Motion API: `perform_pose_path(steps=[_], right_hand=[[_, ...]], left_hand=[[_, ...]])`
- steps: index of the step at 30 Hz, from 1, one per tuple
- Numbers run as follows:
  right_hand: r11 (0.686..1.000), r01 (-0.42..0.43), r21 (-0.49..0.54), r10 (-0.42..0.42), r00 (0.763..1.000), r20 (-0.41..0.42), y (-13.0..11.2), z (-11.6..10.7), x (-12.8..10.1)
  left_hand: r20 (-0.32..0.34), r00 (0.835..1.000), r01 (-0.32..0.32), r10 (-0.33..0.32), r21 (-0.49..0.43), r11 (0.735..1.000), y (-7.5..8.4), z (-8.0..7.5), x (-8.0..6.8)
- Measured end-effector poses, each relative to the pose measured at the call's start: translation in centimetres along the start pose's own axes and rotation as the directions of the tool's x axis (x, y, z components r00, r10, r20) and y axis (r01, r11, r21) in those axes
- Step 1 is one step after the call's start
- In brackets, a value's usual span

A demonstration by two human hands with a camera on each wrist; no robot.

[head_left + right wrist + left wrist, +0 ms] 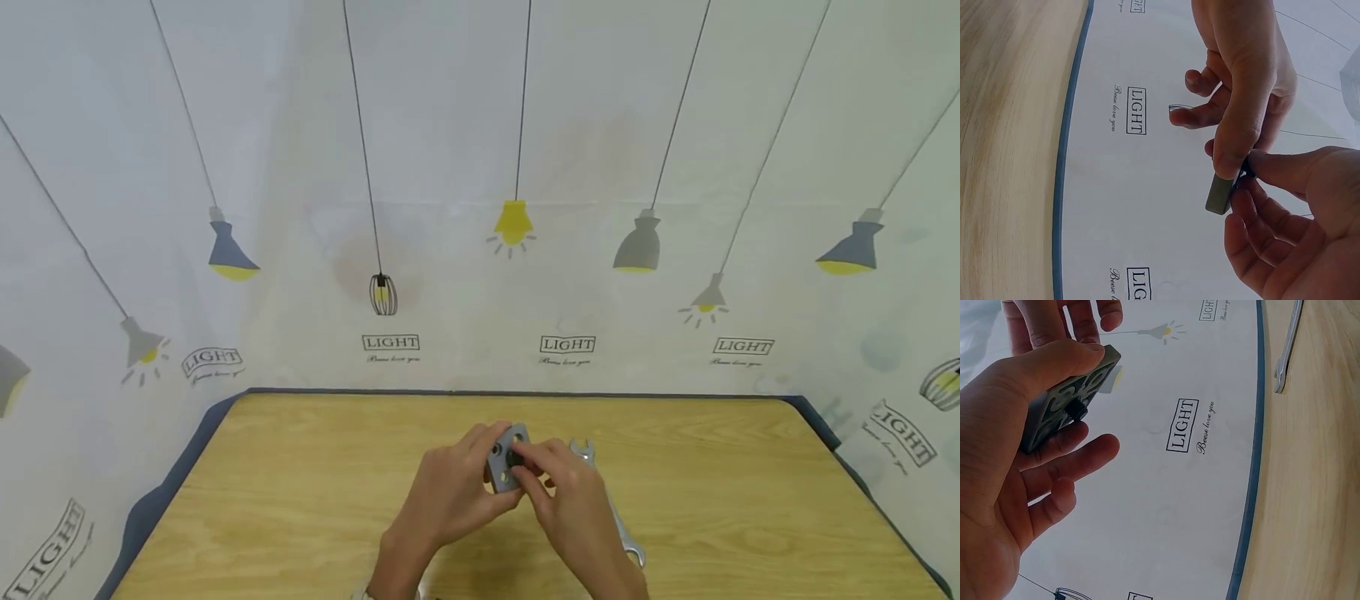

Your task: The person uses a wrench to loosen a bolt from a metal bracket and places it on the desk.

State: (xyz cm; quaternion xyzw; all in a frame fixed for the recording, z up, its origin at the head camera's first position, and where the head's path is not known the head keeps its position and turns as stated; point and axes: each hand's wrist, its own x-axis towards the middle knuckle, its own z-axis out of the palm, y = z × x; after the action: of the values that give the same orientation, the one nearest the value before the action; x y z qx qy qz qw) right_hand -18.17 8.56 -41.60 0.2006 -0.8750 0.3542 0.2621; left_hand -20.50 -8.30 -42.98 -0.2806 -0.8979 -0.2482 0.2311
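Observation:
Above the middle of the wooden table [300, 500] my left hand [457, 483] grips a small grey plate [504, 462] with holes, thumb on its top edge and fingers behind it. In the left wrist view the grey plate [1063, 406] shows a small black part [1077, 411] sticking out of its face. My right hand [558, 483] pinches that black part [516, 459] at the plate's front. In the right wrist view the plate [1219, 190] is seen edge-on between both hands, and the right hand's fingertips [1254, 165] meet at the black part [1245, 169].
A silver open-ended wrench [611, 508] lies on the table just right of my hands, also visible as the wrench [1288, 344] in the left wrist view. A white curtain [480, 208] printed with lamps surrounds the table on three sides.

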Motion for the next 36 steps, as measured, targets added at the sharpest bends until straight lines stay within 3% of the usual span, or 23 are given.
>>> perform_pose_path(steps=[6, 21, 36], right_hand=[[1.0, 0.013, 0.013, -0.013, 1.0, -0.018, 0.19, 0.0, 0.5], [0.999, 0.04, 0.031, -0.039, 0.999, -0.032, 0.43, 0.33, 0.38], [0.995, -0.091, 0.032, 0.089, 0.994, 0.055, 0.09, 0.75, 0.22]], left_hand=[[-0.009, 0.999, -0.034, 0.035, 0.024, 0.999, -0.04, -0.3, 0.7], [0.028, 1.0, -0.007, 0.006, 0.027, 1.0, -0.07, -0.36, 0.62], [0.036, 0.999, 0.012, -0.014, 0.056, 0.998, -0.65, -0.21, 0.07]])
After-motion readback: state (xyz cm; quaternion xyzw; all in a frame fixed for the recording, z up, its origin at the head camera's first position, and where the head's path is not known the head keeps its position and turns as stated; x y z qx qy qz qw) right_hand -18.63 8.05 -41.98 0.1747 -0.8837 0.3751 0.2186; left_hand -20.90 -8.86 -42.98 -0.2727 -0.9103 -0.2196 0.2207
